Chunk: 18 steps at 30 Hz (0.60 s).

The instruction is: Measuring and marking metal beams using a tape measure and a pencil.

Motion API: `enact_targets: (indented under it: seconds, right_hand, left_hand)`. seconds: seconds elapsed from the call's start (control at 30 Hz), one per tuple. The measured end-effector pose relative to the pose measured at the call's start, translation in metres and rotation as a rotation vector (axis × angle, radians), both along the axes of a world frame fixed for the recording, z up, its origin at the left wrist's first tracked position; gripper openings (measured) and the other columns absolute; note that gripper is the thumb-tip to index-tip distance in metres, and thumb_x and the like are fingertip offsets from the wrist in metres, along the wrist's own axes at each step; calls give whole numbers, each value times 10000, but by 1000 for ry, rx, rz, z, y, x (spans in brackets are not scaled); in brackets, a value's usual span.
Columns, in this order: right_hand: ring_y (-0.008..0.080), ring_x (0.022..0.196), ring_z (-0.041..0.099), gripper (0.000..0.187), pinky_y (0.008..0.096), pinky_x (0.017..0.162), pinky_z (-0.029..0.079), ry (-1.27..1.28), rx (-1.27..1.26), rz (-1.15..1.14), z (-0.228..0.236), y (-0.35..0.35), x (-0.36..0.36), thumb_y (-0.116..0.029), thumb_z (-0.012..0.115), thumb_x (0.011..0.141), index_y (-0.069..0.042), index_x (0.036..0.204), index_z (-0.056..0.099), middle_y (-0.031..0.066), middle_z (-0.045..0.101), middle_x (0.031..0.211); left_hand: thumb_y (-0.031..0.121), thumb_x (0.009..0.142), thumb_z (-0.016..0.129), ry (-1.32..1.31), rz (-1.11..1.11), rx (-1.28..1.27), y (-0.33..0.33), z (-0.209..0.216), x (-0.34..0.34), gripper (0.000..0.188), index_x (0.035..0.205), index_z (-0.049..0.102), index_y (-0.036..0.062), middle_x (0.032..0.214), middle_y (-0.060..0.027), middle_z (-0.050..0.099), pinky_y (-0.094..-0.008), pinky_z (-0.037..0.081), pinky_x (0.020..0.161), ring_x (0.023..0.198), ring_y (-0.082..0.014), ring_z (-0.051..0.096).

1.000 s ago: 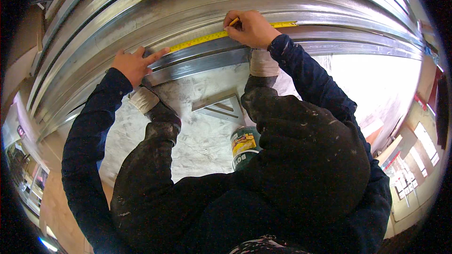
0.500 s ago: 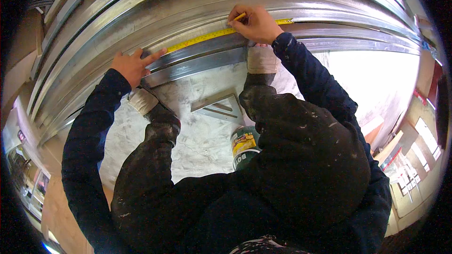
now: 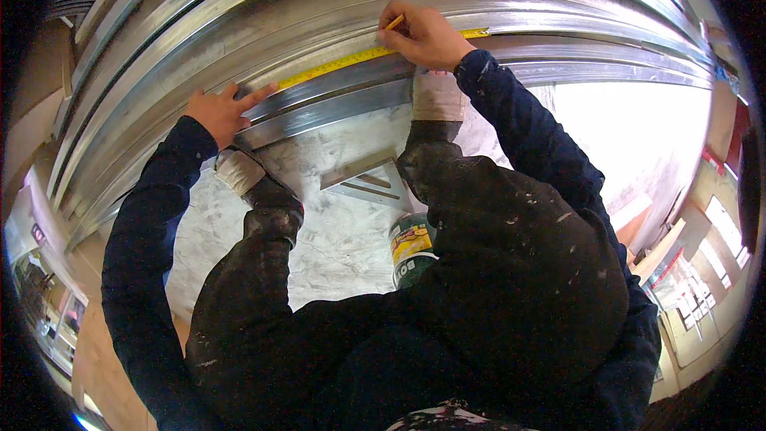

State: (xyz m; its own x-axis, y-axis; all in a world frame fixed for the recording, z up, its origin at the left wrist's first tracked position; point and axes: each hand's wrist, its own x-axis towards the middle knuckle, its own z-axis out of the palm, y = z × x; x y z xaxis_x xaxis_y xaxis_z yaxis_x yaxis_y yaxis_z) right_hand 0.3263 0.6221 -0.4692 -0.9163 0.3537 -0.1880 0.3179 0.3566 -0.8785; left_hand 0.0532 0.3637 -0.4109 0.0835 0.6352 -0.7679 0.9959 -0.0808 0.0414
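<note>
A yellow tape measure blade (image 3: 331, 66) lies stretched along a long silvery metal profile (image 3: 351, 96). My left hand (image 3: 217, 116) rests on the profiles at the blade's left end, fingers spread, the index finger reaching to the tape. Whether a tape case sits under that hand is hidden. Farther right, my right hand (image 3: 427, 36) is closed around a yellow pencil (image 3: 395, 22), its tip end hidden by the fingers. This hand lies over the tape, and the blade's right end shows beyond it.
More long metal profiles (image 3: 558, 6) run across beyond my hands. My shoes stand at the near profiles' edge. Between my legs are a metal square (image 3: 369, 184) and a green bucket (image 3: 413, 247) on the pale, smeared floor (image 3: 327, 247). Boards lean at the right.
My right hand, with the pencil, has shifted slightly left along the tape. The left hand stays by the blade's left end; the whole view has moved a little.
</note>
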Motion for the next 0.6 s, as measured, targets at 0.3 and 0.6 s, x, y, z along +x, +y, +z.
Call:
enact_targets:
  seconds: [0.3, 0.6]
  right_hand:
    - [334, 734, 672, 263, 410, 667, 526, -13, 54, -18, -1, 1, -4, -321, 671, 887, -78, 926, 578, 148, 676, 782]
    - [342, 718, 657, 251, 412, 651, 515, 53, 95, -25, -7, -3, -7, -286, 696, 860, -67, 889, 577, 153, 658, 763]
  left_hand:
    - [366, 941, 591, 23, -8, -45, 5, 5, 2, 776, 1499, 77, 530, 1217, -149, 566, -549, 481, 853, 888, -323, 667]
    - [386, 937, 589, 35, -22, -7, -1, 0, -1, 765, 1504, 94, 520, 1174, -133, 575, -499, 491, 789, 862, -304, 658]
